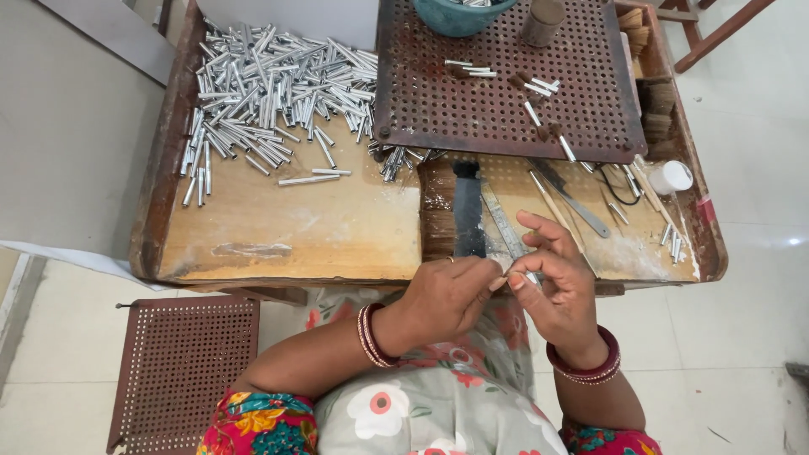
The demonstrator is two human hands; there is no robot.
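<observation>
My left hand [447, 297] and my right hand [556, 282] meet at the near edge of the wooden work table [286, 232]. Their fingertips pinch a small thin piece between them; it is too small to tell what it is. A metal ruler [504, 223] and a dark flat strip [468, 211] lie just beyond my hands. A big heap of short silver metal tubes [270, 88] covers the table's far left.
A brown perforated metal plate [506, 76] with a few small brushes lies at the far right, a teal bowl [459, 13] and a cylinder [542, 21] on it. A white jar [672, 177], scissors and sticks lie at right. A perforated stool [181, 371] stands low left.
</observation>
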